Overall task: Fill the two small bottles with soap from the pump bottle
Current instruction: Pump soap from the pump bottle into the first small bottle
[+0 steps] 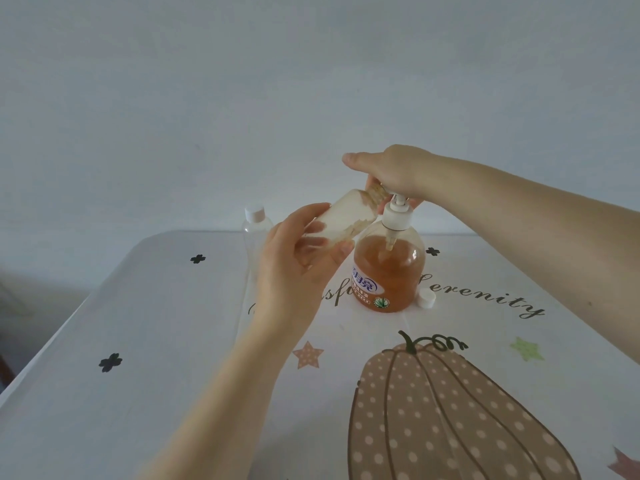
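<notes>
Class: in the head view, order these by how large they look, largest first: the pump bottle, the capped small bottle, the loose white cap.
1. Pump bottle
2. Capped small bottle, partly hidden by the left hand
3. Loose white cap

On the desk cover (485, 341) you can read the script word "Serenity" — the word before it is half hidden. Your pump bottle (389, 271) carries a label (367, 289) of Chinese characters — too blurred to read.

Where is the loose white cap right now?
In the head view the loose white cap lies on the tablecloth just right of the pump bottle, near its base. Neither hand touches it.
</notes>
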